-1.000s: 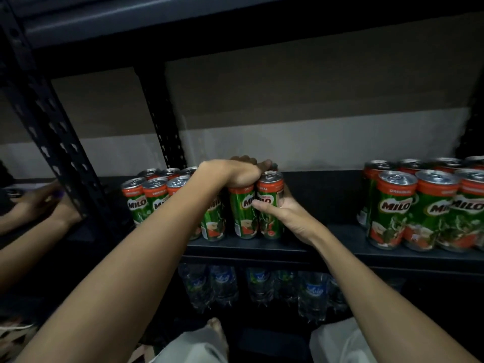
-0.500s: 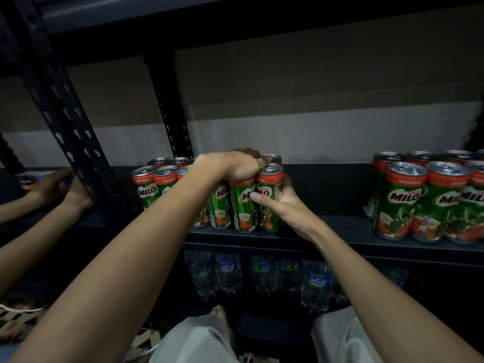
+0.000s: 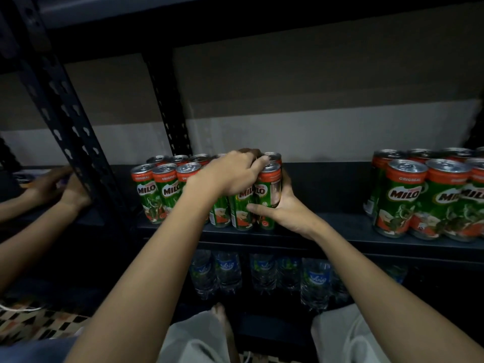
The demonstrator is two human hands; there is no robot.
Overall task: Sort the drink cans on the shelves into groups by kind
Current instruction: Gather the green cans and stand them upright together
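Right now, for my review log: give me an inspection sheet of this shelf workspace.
Surface: dark metal shelf, cans standing upright on it.
Job's things: left Milo group; right Milo group, apart from it across a bare gap.
Clutter: nothing seen.
Hands: left hand rests on the left group's can tops; right hand grips its end can.
Cables: a white cord on the patterned floor.
Surroundings: water bottles on the lower shelf; another person's hands at left.
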